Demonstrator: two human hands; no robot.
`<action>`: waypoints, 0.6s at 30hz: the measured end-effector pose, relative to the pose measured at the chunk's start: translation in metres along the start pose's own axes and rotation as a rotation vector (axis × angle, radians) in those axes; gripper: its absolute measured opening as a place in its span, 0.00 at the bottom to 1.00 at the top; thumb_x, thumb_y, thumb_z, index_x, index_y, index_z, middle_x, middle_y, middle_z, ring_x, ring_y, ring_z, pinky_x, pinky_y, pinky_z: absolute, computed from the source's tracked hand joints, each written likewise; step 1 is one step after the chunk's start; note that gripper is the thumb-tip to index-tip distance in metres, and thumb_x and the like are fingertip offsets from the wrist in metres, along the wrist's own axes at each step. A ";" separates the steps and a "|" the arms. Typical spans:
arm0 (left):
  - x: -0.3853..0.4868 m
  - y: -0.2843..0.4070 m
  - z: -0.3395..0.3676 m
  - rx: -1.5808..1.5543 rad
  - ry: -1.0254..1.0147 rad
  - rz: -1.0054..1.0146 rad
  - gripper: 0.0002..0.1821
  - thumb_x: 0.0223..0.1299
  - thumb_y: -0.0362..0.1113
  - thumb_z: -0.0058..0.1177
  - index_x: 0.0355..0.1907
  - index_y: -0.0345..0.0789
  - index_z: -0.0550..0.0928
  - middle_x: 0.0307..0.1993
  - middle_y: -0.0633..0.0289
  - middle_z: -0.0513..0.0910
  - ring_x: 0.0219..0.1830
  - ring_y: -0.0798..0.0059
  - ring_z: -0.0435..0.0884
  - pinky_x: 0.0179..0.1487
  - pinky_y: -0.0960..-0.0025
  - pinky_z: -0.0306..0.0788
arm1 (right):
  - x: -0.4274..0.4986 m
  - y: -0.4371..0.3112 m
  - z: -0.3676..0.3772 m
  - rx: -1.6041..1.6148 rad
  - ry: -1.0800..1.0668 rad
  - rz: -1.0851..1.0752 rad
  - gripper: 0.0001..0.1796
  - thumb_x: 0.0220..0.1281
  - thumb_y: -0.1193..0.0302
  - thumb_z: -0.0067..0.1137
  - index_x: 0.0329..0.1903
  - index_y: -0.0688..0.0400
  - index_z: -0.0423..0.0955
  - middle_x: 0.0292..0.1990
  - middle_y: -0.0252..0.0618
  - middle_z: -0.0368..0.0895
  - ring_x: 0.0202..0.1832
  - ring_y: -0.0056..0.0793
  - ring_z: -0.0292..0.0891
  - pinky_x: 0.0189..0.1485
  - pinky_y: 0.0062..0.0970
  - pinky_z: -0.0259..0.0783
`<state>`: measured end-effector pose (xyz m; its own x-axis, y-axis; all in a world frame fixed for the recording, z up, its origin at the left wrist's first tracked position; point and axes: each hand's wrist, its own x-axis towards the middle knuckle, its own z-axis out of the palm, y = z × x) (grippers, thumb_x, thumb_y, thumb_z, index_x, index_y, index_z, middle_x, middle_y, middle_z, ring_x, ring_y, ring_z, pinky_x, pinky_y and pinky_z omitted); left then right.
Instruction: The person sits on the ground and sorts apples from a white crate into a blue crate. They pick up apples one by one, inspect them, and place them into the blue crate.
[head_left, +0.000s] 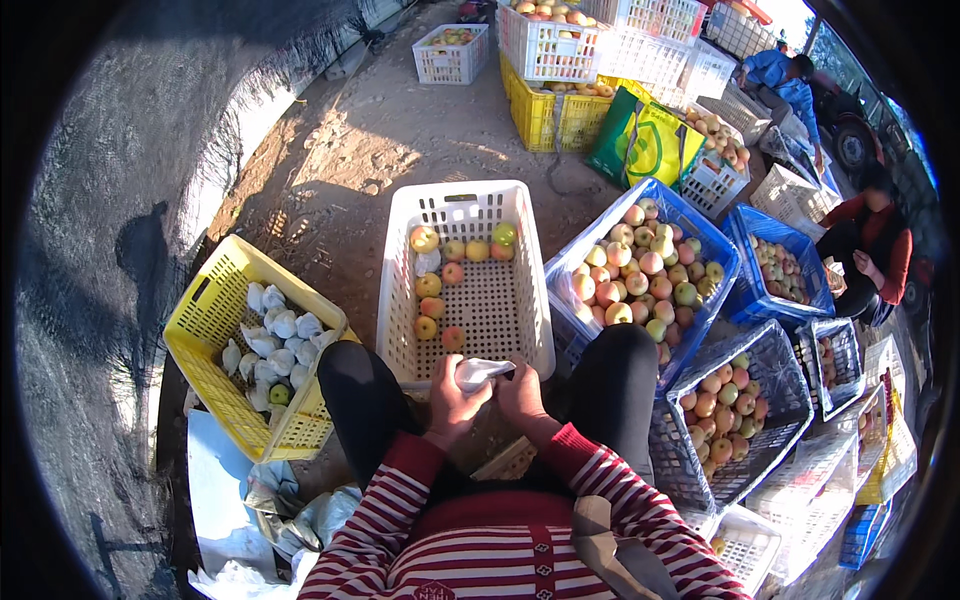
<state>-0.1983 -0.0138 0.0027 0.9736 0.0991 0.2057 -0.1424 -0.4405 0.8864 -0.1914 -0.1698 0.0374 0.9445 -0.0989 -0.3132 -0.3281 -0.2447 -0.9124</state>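
Note:
My left hand (454, 405) grips a white wrapped bundle (480, 372), probably a bagged apple. My right hand (523, 394) pinches the bundle's darker, pointed end. Both hands are over the near edge of a white plastic crate (391, 300), between my knees. Inside lie several loose apples (452, 274), mostly along the left and far sides, and a crumpled white wrapper (427, 261). To my left, a tilted yellow crate (187, 330) holds several white-bagged fruits (281, 361) and a bare green apple (280, 394). What the bundle contains is hidden.
At right stand a blue lined crate of apples (636, 281) and a dark lined crate (787, 390). Stacked crates (555, 124) and a green-yellow bag (645, 142) stand ahead. Two people (787, 79) sit at far right. Plastic sheeting (315, 525) lies near left.

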 end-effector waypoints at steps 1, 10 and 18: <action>-0.001 0.005 0.001 0.081 0.023 0.071 0.32 0.52 0.42 0.77 0.56 0.33 0.77 0.48 0.53 0.85 0.49 0.65 0.84 0.54 0.61 0.78 | 0.002 0.000 -0.001 -0.005 0.057 -0.075 0.12 0.59 0.76 0.67 0.44 0.67 0.78 0.38 0.56 0.87 0.43 0.45 0.87 0.48 0.40 0.79; 0.005 0.008 -0.023 -1.218 -0.299 -0.459 0.27 0.65 0.37 0.61 0.64 0.33 0.72 0.56 0.55 0.81 0.60 0.67 0.81 0.65 0.61 0.76 | 0.016 0.030 0.007 -0.109 0.099 -0.243 0.12 0.55 0.81 0.64 0.44 0.67 0.78 0.36 0.50 0.86 0.41 0.40 0.85 0.46 0.35 0.78; 0.013 0.011 -0.021 -1.192 -0.408 -0.646 0.27 0.80 0.43 0.51 0.75 0.36 0.71 0.67 0.56 0.79 0.69 0.64 0.77 0.71 0.58 0.72 | 0.015 0.023 0.001 0.257 0.183 -0.179 0.04 0.66 0.79 0.62 0.41 0.64 0.77 0.34 0.35 0.81 0.35 0.23 0.76 0.41 0.27 0.76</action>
<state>-0.1910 0.0015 0.0243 0.8778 -0.3606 -0.3153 0.4777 0.6093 0.6329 -0.1845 -0.1756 0.0109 0.9609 -0.2533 -0.1115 -0.1218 -0.0254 -0.9922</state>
